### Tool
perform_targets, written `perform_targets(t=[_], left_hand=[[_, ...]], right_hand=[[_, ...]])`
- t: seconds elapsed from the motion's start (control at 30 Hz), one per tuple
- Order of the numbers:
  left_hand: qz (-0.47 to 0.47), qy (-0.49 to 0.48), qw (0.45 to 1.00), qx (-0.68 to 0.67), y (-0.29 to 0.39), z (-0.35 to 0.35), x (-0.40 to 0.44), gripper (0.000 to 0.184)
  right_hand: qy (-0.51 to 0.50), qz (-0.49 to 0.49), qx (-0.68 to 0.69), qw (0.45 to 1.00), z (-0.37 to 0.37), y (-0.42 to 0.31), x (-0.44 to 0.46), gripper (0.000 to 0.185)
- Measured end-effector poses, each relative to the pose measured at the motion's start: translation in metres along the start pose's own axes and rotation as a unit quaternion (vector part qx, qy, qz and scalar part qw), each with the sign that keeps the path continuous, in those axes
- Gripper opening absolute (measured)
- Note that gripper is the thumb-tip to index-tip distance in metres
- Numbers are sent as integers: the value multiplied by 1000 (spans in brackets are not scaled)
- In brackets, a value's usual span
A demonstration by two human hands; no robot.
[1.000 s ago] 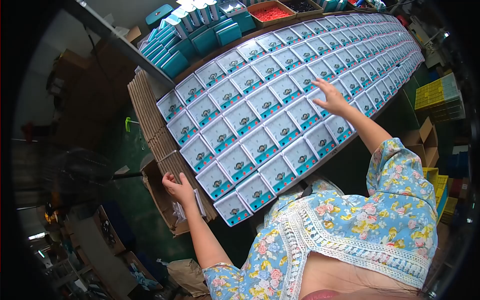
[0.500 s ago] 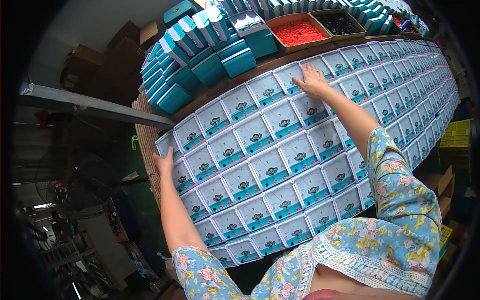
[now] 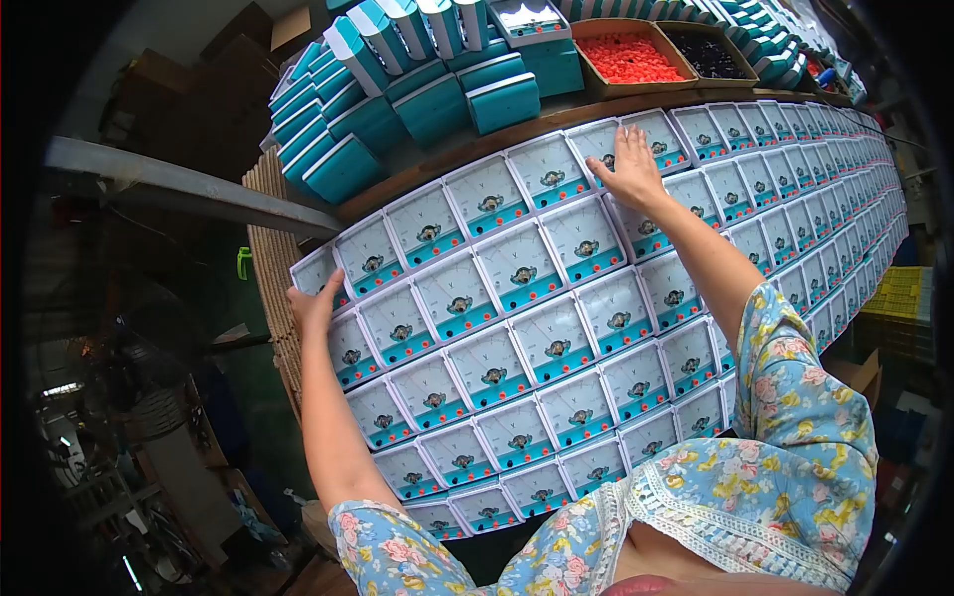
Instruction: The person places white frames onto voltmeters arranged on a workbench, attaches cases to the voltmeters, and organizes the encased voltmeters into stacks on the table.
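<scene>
From the head camera, square white-and-teal plastic meters (image 3: 521, 260) lie in close rows, a single letter, apparently V, on their dials; finer print is illegible. The right hand (image 3: 632, 169) spreads open over the back row. The left hand (image 3: 315, 306) curls at the row's end, fingers partly hidden, grip unclear.

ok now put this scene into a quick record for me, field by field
left hand: at the corner meter, thumb and fingers apart
right hand: fingers spread, over the back row
meters: laid in rows, faces up, teal strip along one edge
red parts: heaped behind the meters
black parts: heaped beside the red parts
teal cases: stacked behind the meters
cardboard: stacked past the left end
</scene>
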State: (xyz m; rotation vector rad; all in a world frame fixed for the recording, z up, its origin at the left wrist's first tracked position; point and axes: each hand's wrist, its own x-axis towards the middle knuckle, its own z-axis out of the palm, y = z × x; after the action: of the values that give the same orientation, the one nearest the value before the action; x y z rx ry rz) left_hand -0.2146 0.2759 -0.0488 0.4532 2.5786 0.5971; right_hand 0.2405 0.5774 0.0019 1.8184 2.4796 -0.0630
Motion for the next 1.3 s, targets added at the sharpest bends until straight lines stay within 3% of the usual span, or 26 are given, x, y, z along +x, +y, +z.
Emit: perform_targets(t=[0.1,0.17,0.23,0.43,0.47,0.57,0.6,0.73,0.83,0.87,0.97,1.13,1.3], left_hand=[[3,22,1000,3,7,6,-4,122],[-6,11,1000,16,16,3,-9,126],[-24,13,998,54,23,4,-10,126],[7,59,987,150,40,7,-13,124],[-1,42,992,123,38,8,-13,124],[31,29,998,48,23,15,-7,123],[24,1,999,29,25,11,-9,124],[20,4,998,61,31,6,-17,125],[21,24,997,63,34,9,-15,125],[25,27,998,55,30,13,-12,125],[21,53,993,104,57,-1,-25,124],[83,77,986,118,44,-3,-29,122],[39,27,998,50,6,0,4,122]], right_hand=[[-5,-40,96,995,-21,16,0,90],[-2,19,292,956,-50,42,8,83],[43,81,43,995,-42,65,16,86],[38,59,-98,993,-28,52,5,98],[-5,67,-148,987,-32,50,5,92],[34,-116,-74,990,-13,46,-15,82],[20,-92,-96,991,-17,40,-22,74],[-29,-76,-103,991,-39,51,-16,70],[30,-102,-138,985,-40,19,-15,70],[-15,-127,-123,984,-29,7,-15,75],[21,-87,-49,995,-5,-7,-17,90],[23,-70,-7,997,-2,-16,-13,92],[-47,-79,-48,995,-29,-47,-23,88]])
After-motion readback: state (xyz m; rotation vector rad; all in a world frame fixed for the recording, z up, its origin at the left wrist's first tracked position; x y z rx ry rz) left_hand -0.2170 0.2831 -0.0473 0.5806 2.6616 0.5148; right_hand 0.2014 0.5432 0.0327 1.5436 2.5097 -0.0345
